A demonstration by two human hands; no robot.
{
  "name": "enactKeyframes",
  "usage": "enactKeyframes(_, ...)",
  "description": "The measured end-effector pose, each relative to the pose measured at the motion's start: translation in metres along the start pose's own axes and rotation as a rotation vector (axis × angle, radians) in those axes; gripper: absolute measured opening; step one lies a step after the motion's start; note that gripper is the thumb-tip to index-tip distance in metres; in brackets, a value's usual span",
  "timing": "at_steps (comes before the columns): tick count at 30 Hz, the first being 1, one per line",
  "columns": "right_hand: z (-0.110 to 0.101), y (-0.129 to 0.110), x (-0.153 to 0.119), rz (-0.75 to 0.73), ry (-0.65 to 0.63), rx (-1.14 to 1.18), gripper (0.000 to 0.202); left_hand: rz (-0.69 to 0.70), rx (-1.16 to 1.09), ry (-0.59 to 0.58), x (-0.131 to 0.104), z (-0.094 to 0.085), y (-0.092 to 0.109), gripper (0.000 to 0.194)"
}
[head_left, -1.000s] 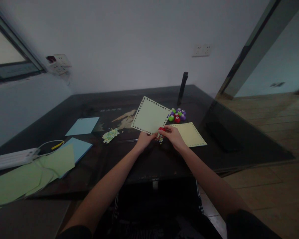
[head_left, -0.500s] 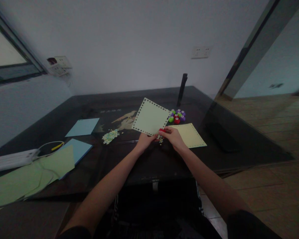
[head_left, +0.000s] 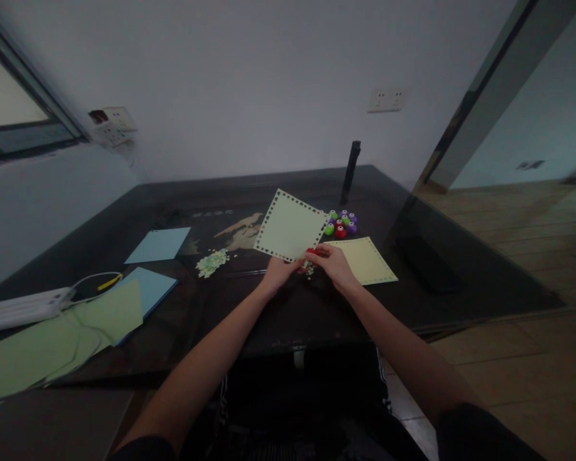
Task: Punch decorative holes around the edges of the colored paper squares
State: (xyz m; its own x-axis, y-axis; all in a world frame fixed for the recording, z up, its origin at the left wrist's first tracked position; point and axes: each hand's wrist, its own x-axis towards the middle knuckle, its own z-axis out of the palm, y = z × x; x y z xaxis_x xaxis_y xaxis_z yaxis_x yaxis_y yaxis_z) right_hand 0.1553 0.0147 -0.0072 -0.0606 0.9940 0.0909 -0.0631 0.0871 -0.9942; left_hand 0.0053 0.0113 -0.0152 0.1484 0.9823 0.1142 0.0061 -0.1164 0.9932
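Note:
A pale green sheet [head_left: 292, 225] with small holes punched along its edges is tilted up off the dark table. My left hand [head_left: 279, 272] grips its lower edge. My right hand [head_left: 332, 261] is closed around a small red punch [head_left: 312, 251] at the sheet's lower right corner. Small paper bits [head_left: 310, 271] lie just under the hands. To the right rests a yellow sheet [head_left: 365, 259] with a punched border. Several green, red and purple punches [head_left: 340, 224] stand in a cluster behind it.
A pile of paper bits [head_left: 212, 262] lies left of the hands. Blue sheets [head_left: 159, 245], green paper [head_left: 62, 333] and a white power strip [head_left: 26, 310] with a cable are farther left. A black upright object [head_left: 351, 173] stands behind; a dark flat object [head_left: 428, 266] lies right.

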Motion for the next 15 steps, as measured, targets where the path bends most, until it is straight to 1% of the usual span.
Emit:
enactKeyframes(9, -0.0008, 0.0019, 0.0005, -0.027, -0.002, -0.016, 0.03, -0.014, 0.005, -0.019, 0.0027, -0.0007, -0.0059, 0.037)
enactKeyframes(15, -0.0006, 0.0021, 0.002, -0.05, 0.002, -0.012, 0.028, 0.085, 0.136, 0.065, 0.0042, -0.0022, -0.0066, 0.038)
